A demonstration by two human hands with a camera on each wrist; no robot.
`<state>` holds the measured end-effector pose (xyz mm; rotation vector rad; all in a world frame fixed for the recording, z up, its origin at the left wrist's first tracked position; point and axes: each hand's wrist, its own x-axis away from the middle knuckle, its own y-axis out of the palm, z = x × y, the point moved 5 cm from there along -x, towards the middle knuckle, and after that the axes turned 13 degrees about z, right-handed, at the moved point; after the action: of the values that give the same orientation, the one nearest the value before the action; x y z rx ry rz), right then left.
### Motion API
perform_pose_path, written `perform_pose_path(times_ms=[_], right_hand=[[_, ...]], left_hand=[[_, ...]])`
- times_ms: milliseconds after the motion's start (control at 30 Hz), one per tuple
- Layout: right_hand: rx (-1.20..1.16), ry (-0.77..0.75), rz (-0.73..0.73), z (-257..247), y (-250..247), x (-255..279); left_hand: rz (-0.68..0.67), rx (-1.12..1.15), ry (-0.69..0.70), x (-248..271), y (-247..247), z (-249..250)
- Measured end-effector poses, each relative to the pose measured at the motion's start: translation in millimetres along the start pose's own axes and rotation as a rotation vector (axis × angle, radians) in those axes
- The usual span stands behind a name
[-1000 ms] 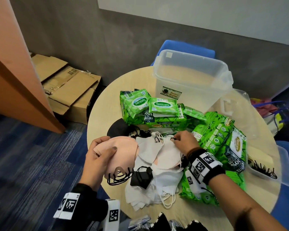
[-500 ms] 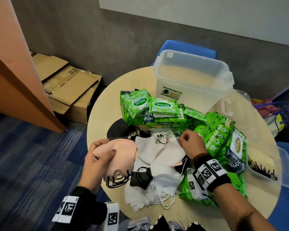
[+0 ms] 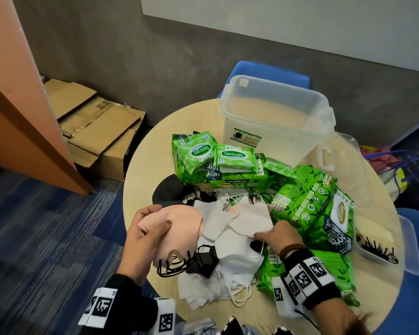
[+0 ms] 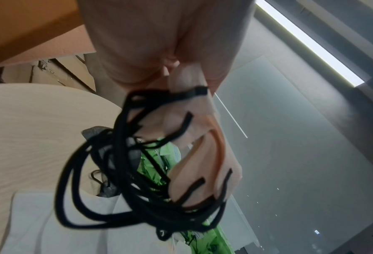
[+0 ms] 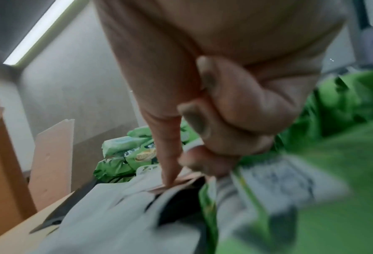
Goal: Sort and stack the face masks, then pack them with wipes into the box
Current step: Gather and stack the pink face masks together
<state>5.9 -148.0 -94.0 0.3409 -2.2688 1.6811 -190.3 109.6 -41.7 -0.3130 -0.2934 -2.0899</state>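
Observation:
My left hand (image 3: pixel 153 235) grips a stack of pink masks (image 3: pixel 179 228) at the table's near left edge; their black ear loops (image 4: pixel 107 180) dangle below. My right hand (image 3: pixel 276 235) is at the right side of a loose pile of white masks (image 3: pixel 237 257). Its index fingertip (image 5: pixel 170 178) lies on the edge of another pink mask (image 3: pixel 250 236) that pokes out from under a white one, pinching it. Black masks (image 3: pixel 169 192) lie behind the pile. Green wipes packs (image 3: pixel 235 155) are heaped further back and to the right (image 3: pixel 307 201). The clear plastic box (image 3: pixel 276 117) stands open behind them.
The round wooden table (image 3: pixel 150 160) holds everything. The box's clear lid (image 3: pixel 348 165) lies right of the box. A small clear tray (image 3: pixel 377 252) with black items sits at the right edge. Flattened cardboard boxes (image 3: pixel 102 131) lie on the floor to the left, and a blue chair (image 3: pixel 271 73) stands behind the table.
My right hand has moved from the far side of the white masks toward me, down to the pile's right edge. My left hand has kept its hold on the pink stack.

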Motion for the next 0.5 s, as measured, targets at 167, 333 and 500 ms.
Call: perform_pose_path(times_ms=[167, 333, 500], right_hand=[[-0.373, 0.011, 0.010, 3.3, -3.6, 4.9], [-0.720, -0.069, 0.074, -12.3, -38.5, 24.7], [-1.007, -0.108, 0.122, -20.8, -68.8, 37.1]], left_hand=[[-0.011, -0.008, 0.012, 1.0, 3.5, 0.3], [-0.036, -0.002, 0.020, 2.1, 7.1, 3.9], [-0.060, -0.013, 0.053, 1.6, 13.1, 6.2]])
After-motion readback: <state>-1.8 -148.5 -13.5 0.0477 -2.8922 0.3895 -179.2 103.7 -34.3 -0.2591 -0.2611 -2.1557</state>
